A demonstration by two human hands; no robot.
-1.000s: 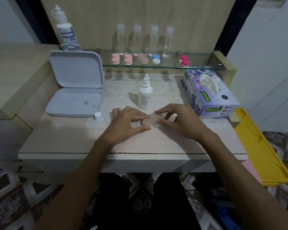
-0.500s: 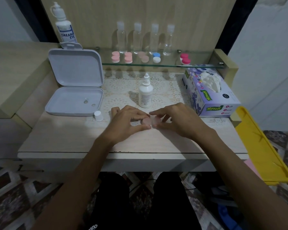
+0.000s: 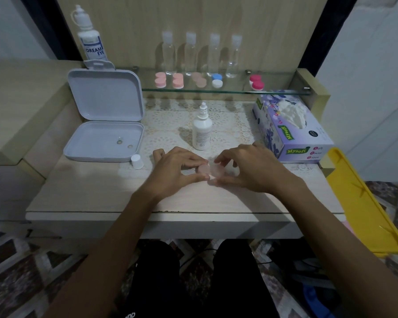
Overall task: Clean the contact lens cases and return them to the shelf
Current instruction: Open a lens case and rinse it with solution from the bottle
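A pale pink contact lens case (image 3: pixel 207 170) lies low over the middle of the table between both hands. My left hand (image 3: pixel 177 168) pinches its left cap between thumb and fingers. My right hand (image 3: pixel 246 167) holds the case's right side with curled fingertips, blurred. Several more lens cases sit in a row on the glass shelf (image 3: pixel 285 91): pink ones (image 3: pixel 160 80), a blue and white one (image 3: pixel 217 80) and a red one (image 3: pixel 256 82).
A small solution bottle (image 3: pixel 201 130) stands uncapped just behind my hands, its white cap (image 3: pixel 137 161) lying to the left. An open white box (image 3: pixel 105 125) sits at left, a tissue box (image 3: pixel 290 128) at right. A yellow tray (image 3: pixel 363 203) leans off the table's right edge.
My right hand's fingers have closed in on the case's right side and shifted slightly. My left hand keeps its pinch in the same place.
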